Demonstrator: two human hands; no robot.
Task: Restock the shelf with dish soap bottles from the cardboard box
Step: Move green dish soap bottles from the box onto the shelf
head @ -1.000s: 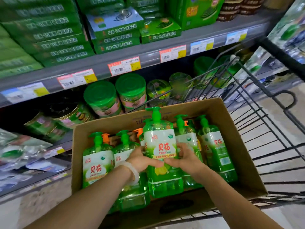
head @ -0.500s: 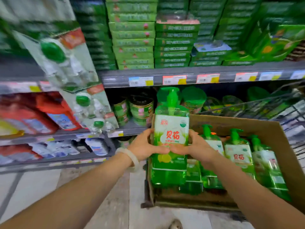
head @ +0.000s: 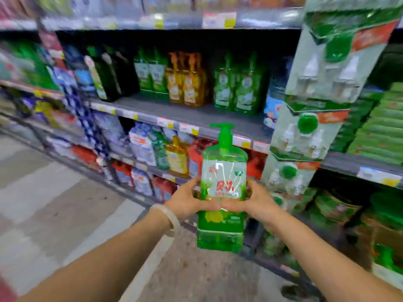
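A green dish soap bottle (head: pixel 222 184) with a pump top and a white label is held upright in front of me, clear of the box. My left hand (head: pixel 187 199) grips its left side and my right hand (head: pixel 259 200) grips its right side, thumbs across the front. Beyond it runs a grey shelf (head: pixel 196 115) with green and orange pump bottles (head: pixel 187 81) standing at its back. The cardboard box (head: pixel 386 236) shows only as a brown corner at the far right edge.
A hanging strip of packaged green-capped goods (head: pixel 316 118) dangles right of the bottle. Lower shelves (head: pixel 152 168) hold blue, red and orange refill packs. Green boxes (head: pixel 379 131) are stacked at the right. The tiled aisle floor (head: pixel 54 203) stretches to the left.
Both hands lifted the bottle out of the box and carried it left. My view swung from the cart and box to the shelf bay with pump bottles.
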